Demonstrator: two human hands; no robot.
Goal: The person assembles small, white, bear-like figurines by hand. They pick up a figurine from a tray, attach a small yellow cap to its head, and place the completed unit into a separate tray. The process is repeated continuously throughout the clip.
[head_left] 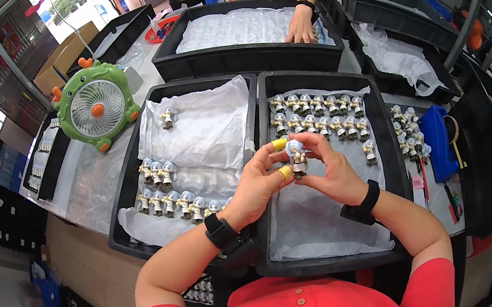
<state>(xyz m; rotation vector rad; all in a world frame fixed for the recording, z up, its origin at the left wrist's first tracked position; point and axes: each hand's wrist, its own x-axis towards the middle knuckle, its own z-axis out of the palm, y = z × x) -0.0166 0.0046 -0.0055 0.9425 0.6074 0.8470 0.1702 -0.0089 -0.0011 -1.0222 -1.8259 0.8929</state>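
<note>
Between both hands I hold a small figurine (297, 156) with pale blue hair, a white-and-gold top and a dark base. My left hand (259, 184), with yellow covers on two fingertips, pinches it from the left. My right hand (330, 168) grips it from the right. Beneath my hands is the right black tray (391, 148), lined with white paper and holding rows of like figurines (321, 116) at its far end. The left black tray (254, 103) holds a single figurine (167, 119) near its far side and more rows (180, 205) toward its near end.
A green cartoon-shaped fan (96, 107) stands at the left. Across the table, another person's hand (300, 26) reaches into a larger paper-lined tray (242, 55). At the right lie a cluster of figurines (408, 133), a blue bin (438, 144) and several pens (453, 203).
</note>
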